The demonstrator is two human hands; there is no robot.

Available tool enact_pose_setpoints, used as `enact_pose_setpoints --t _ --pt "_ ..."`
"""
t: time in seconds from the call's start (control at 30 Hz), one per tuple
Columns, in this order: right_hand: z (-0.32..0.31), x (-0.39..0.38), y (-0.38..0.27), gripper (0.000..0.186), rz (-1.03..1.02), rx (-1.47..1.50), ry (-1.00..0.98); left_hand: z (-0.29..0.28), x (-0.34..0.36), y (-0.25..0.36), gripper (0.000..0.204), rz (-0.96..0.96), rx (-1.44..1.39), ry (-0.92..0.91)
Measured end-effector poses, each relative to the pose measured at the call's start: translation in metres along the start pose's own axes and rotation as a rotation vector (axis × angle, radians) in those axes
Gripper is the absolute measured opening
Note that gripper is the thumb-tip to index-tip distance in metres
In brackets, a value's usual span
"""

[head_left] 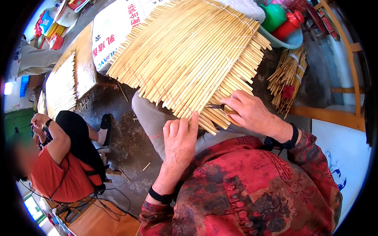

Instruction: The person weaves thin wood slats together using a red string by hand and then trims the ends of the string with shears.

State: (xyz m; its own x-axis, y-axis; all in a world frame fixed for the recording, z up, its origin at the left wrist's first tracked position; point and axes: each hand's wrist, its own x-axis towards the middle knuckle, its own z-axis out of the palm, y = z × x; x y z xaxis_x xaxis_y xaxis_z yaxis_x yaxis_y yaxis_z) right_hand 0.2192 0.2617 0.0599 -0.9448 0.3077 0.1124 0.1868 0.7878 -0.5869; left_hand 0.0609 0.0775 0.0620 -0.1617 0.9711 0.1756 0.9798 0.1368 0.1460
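Observation:
A mat of straight yellow stalks [177, 59], tied side by side with thread, slopes over my lap and the table's edge. At its near edge my left hand [180, 137] is closed, thumb and fingers pinching the stalk ends. A thin red thread [156, 136] trails beside that hand, and red stitches cross the mat's lower left part. Just to the right, my right hand [252, 112] grips small dark scissors [215, 106], their blades lying over the stalks near my left thumb. Part of the scissors' handle is hidden by my fingers.
White printed sacking [114, 29] covers the table under the mat. A bundle of stalks [289, 78] stands at right, below a blue basin [291, 39] with green and red containers. Another person [59, 165] sits at left near a second stalk mat [63, 86]. Loose stalk pieces lie on the floor.

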Motion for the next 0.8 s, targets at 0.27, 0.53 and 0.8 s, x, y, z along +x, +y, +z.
enact_pose_setpoints --t 0.27,0.53,0.8 --pt "-0.002 0.001 -0.002 0.038 -0.012 -0.012 -0.010 -0.005 -0.003 -0.001 0.034 -0.120 -0.247 0.103" --pt "0.001 0.000 0.000 0.044 -0.003 -0.002 -0.027 0.001 0.030 -0.021 0.015 -0.147 -0.197 0.121" --pt "0.002 0.000 0.001 0.046 -0.009 -0.006 -0.033 -0.001 0.047 -0.035 0.009 0.040 -0.173 -0.038"
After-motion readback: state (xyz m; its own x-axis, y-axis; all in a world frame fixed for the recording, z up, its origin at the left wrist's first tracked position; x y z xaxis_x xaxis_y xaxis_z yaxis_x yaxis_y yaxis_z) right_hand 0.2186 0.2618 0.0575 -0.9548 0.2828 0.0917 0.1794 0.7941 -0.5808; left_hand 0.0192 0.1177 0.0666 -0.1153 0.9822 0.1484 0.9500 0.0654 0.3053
